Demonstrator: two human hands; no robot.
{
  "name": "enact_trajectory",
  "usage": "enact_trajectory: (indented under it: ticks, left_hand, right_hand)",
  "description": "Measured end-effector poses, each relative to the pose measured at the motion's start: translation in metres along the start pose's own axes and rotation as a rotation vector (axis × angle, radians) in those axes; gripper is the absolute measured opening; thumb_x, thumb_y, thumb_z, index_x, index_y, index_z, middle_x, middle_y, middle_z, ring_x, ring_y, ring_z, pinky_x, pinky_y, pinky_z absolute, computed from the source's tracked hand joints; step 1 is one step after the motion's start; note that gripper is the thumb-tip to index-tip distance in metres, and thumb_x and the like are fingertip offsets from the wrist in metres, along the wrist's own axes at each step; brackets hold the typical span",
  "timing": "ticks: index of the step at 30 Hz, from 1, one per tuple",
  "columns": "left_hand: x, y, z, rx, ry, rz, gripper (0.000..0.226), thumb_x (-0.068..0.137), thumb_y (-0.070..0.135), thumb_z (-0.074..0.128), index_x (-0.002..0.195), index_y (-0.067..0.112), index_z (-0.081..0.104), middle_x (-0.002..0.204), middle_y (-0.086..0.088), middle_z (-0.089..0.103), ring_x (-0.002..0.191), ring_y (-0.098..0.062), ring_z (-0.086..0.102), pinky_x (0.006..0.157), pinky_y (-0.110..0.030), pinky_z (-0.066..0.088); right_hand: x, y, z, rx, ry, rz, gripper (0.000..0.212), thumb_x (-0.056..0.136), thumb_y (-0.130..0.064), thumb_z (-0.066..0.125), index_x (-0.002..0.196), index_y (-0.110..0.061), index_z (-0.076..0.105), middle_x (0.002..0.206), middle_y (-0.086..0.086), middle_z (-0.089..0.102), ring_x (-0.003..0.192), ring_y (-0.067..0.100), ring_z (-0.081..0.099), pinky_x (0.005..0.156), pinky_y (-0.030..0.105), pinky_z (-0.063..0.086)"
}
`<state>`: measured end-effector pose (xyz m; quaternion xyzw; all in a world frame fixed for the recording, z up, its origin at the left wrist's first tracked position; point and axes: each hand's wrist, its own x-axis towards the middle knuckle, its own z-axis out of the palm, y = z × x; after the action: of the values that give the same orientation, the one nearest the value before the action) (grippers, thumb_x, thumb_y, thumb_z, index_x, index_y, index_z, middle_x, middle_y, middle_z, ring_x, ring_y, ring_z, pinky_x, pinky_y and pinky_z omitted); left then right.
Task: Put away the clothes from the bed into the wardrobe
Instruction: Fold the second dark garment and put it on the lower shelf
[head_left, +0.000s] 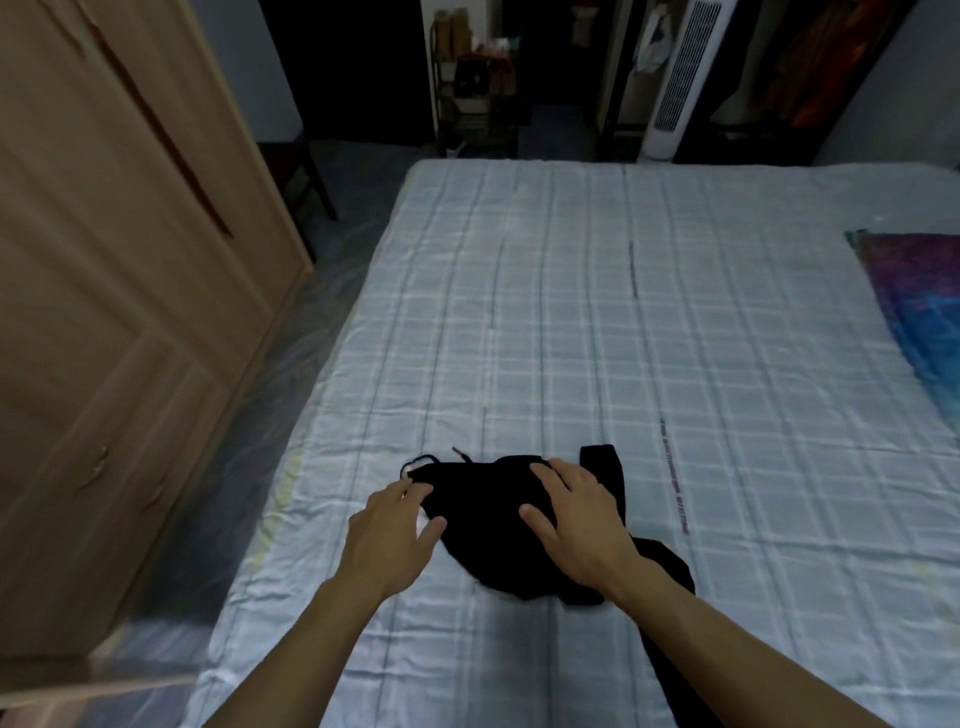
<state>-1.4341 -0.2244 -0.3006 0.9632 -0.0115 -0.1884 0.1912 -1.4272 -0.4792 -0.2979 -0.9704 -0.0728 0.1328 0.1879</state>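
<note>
A crumpled black garment (493, 525) is lying near the bed's (675, 338) near-left edge. The left hand (390, 530) and right hand (582, 519), fingers spread, are pressing it; open sheet is extending far and right, the wardrobe (104, 260) standing left.

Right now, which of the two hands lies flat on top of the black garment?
The right hand: its spread fingers rest on the middle of the black garment. The left hand is at the garment's left edge, mostly over the checked bedsheet.

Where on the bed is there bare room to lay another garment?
Free: the checked sheet beyond the black garment, up to the foot edge, and left of the colourful cloth. Crowded: the near middle, where left hand and right hand are on the garment.
</note>
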Motion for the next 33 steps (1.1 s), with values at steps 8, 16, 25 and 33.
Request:
enact_trajectory:
  ticks: [8, 16, 25, 33]
  left_hand:
    - [0.082, -0.029, 0.016, -0.074, -0.091, -0.023, 0.039, 0.101, 0.036, 0.047, 0.139, 0.024, 0.046, 0.144, 0.002, 0.045, 0.128, -0.021, 0.044, 0.102, -0.036, 0.038]
    - [0.172, -0.056, 0.06, -0.081, -0.181, -0.043, 0.037, 0.097, 0.033, 0.05, 0.132, 0.021, 0.052, 0.134, 0.001, 0.055, 0.122, -0.022, 0.051, 0.099, -0.039, 0.045]
    - [0.23, -0.1, 0.125, 0.076, -0.315, -0.024, 0.045, 0.09, 0.035, 0.055, 0.133, 0.025, 0.047, 0.137, 0.0, 0.048, 0.127, -0.025, 0.046, 0.095, -0.04, 0.047]
    - [0.239, -0.106, 0.137, 0.205, -0.276, -0.011, 0.062, 0.085, 0.034, 0.067, 0.141, 0.023, 0.04, 0.14, -0.004, 0.045, 0.125, -0.024, 0.047, 0.092, -0.036, 0.043]
  right_hand:
    - [0.067, 0.025, 0.04, 0.036, -0.107, 0.118, 0.066, 0.096, -0.059, 0.035, 0.152, -0.023, 0.032, 0.158, 0.006, 0.031, 0.144, 0.027, 0.029, 0.116, 0.048, 0.03]
    - [0.156, 0.062, 0.088, 0.023, -0.211, 0.125, 0.057, 0.098, -0.048, 0.045, 0.149, -0.024, 0.034, 0.155, 0.004, 0.035, 0.14, 0.025, 0.034, 0.112, 0.045, 0.035]
    - [0.21, 0.11, 0.153, -0.056, -0.391, 0.138, 0.059, 0.096, -0.043, 0.051, 0.149, -0.026, 0.033, 0.151, 0.0, 0.038, 0.137, 0.024, 0.035, 0.109, 0.043, 0.038]
    - [0.212, 0.118, 0.166, -0.174, -0.463, 0.141, 0.082, 0.081, -0.058, 0.063, 0.15, -0.032, 0.026, 0.141, 0.001, 0.037, 0.132, 0.026, 0.035, 0.109, 0.05, 0.033]
